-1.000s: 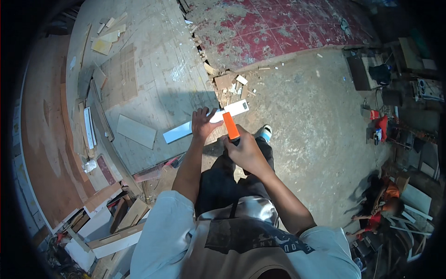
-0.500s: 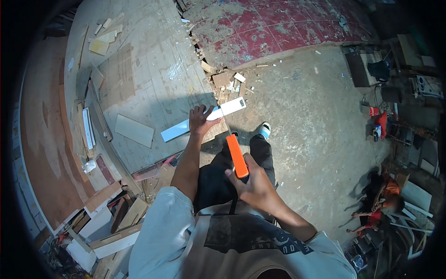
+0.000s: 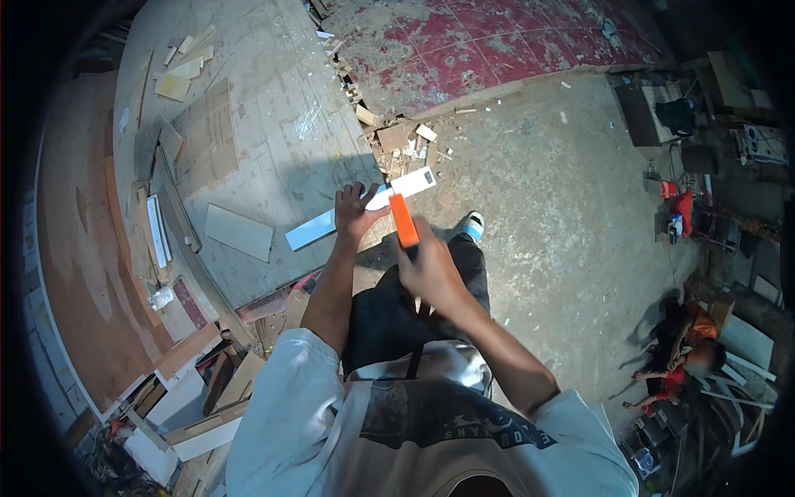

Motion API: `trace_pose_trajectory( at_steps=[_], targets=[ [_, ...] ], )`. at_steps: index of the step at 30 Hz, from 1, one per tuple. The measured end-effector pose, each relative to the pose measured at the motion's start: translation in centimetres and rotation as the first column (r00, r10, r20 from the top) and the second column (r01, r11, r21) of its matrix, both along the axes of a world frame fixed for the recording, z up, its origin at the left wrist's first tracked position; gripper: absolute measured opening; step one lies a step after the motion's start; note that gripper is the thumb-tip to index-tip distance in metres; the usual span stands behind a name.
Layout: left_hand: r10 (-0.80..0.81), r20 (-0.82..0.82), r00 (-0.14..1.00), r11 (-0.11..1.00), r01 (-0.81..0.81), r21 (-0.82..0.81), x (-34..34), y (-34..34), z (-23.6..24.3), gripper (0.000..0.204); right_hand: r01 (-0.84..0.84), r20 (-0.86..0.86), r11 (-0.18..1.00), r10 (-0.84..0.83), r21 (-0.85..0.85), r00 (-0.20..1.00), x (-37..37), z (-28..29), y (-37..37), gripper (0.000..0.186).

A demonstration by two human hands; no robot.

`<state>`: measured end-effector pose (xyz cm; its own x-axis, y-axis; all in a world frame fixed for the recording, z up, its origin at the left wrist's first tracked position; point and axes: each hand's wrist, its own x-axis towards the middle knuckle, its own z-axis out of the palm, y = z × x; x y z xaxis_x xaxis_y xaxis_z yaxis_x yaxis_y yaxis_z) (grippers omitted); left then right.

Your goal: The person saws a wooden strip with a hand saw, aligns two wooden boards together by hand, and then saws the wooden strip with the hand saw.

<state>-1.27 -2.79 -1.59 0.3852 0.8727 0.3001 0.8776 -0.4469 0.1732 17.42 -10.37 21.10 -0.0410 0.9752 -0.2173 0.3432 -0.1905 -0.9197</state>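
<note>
A narrow white board [image 3: 311, 231] lies at a slant on the plywood worktop, its far right end sticking out past the worktop's edge. My left hand [image 3: 354, 211] grips the board around its middle, fingers over the top. My right hand [image 3: 431, 267] is closed around the orange handle of a hand saw [image 3: 402, 217]. That orange handle now sits right up against the board's near edge, just right of my left hand. The saw's blade is hidden from above.
A loose pale panel [image 3: 238, 233] rests on the plywood worktop [image 3: 281, 74]. Wood offcuts [image 3: 396, 139] are heaped beyond the board. Further wood scraps [image 3: 203, 414] fill the lower left. Another person [image 3: 687, 356] is low down at the right, among stacked boards.
My right hand has pushed the saw forward and slightly left, bringing its orange handle up to the board. My left hand and the board have stayed nearly in place.
</note>
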Motion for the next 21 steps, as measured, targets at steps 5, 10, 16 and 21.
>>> trace_pose_trajectory(
  at_steps=[5, 10, 16, 21],
  targets=[
    [0.001, 0.002, 1.000, 1.000, -0.001, 0.000, -0.1, 0.1, -0.4, 0.062, -0.034, 0.062, 0.991, 0.042, -0.130, 0.997, -1.4, -1.7, 2.4, 0.041],
    [0.042, -0.038, 0.998, 0.995, -0.045, -0.093, -0.8, -0.8, 0.1, 0.059, -0.069, -0.047, 0.995, 0.066, -0.071, 0.997, 0.1, 1.3, -1.9, 0.042],
    [0.006, -0.029, 1.000, 0.999, -0.007, -0.051, 0.4, -0.7, -0.2, 0.061, -0.030, 0.016, 0.986, 0.033, -0.162, 0.999, -1.0, -4.0, 5.8, 0.038],
    [0.048, -0.027, 0.999, 0.998, -0.049, -0.033, -0.9, -0.6, 0.1, 0.060, -0.061, -0.063, 0.998, 0.060, -0.013, 0.996, -0.4, 1.0, -1.4, 0.034]
  ],
)
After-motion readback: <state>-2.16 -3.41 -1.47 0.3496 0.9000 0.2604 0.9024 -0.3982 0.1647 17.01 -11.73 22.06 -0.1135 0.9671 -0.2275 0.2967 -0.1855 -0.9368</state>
